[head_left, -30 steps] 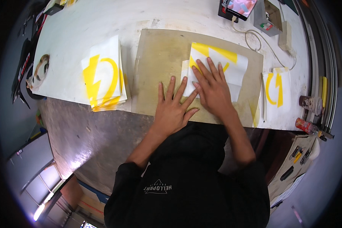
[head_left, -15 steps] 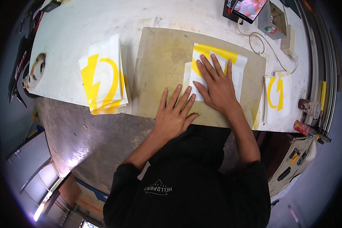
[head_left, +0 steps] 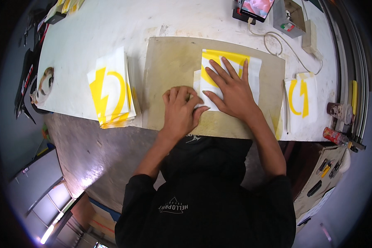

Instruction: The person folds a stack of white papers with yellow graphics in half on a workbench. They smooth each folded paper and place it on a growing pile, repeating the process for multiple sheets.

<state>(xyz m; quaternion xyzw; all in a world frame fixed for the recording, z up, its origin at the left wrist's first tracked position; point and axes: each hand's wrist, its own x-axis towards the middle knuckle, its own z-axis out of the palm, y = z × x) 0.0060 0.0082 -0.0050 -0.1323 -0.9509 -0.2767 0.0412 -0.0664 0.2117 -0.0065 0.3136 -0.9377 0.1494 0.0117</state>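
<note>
A white sheet with yellow print [head_left: 252, 78] lies on a worn, yellowish board [head_left: 169, 58] in front of me. My right hand [head_left: 234, 91] rests flat on the sheet with its fingers spread. At the sheet's lower left corner, my left hand [head_left: 182, 108] has its fingers curled and its thumb and forefinger pinched on the edge. A narrow white strip [head_left: 197, 78] shows beside the sheet's left side. To the left sits a stack of similar yellow-printed sheets [head_left: 111, 93], and a smaller stack [head_left: 301, 97] lies right of the board.
A cat [head_left: 43, 84] lies at the table's left end. At the far right are a lit phone [head_left: 256, 8], a grey box [head_left: 288, 18] and a looping cable [head_left: 265, 39]. A red-labelled bottle [head_left: 335, 135] and a brown-and-clear container [head_left: 339, 112] stand near the right edge.
My left hand has gone from lying flat on the board to curled fingers pinching at the sheet's corner. My right hand remains spread on the sheet. The view has shifted slightly.
</note>
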